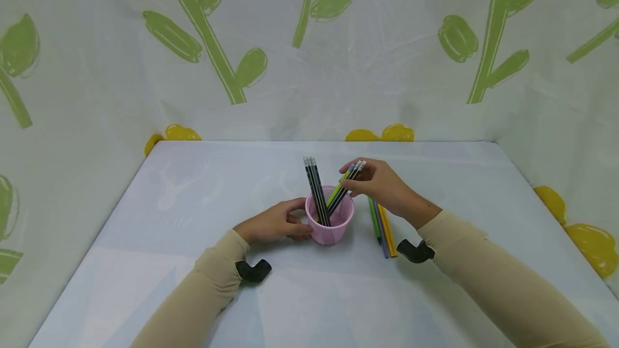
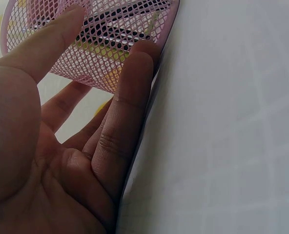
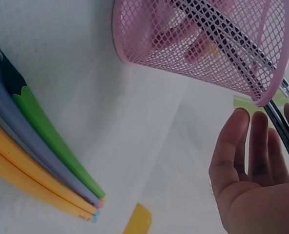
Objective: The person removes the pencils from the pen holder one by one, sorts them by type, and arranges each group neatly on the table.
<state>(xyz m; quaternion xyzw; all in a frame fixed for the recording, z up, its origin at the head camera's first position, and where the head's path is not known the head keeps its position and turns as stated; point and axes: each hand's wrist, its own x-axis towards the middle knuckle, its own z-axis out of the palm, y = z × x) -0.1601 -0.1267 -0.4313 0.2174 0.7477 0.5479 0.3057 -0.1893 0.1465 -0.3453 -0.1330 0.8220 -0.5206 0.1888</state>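
A pink mesh pen holder [image 1: 330,236] stands upright on the table, also seen as the mesh cup [image 3: 183,61] in the right wrist view. My left hand [image 1: 275,223] holds its left side, with thumb and fingers against the mesh in the left wrist view. Several black striped pencils [image 1: 316,189] lean left inside it. My right hand [image 1: 382,184] is over the holder's right rim and pinches a few pencils [image 1: 344,189], black striped ones and a yellow-green one, whose lower ends are inside the holder. Part of the right thumb is out of frame in the right wrist view.
Right of the holder, several coloured pencils [image 1: 385,232] lie side by side on the white table [image 1: 300,294]: green, purple and yellow-orange, as the right wrist view shows. A white cloth wall [image 1: 367,85] with green leaf prints rises behind the table's back edge.
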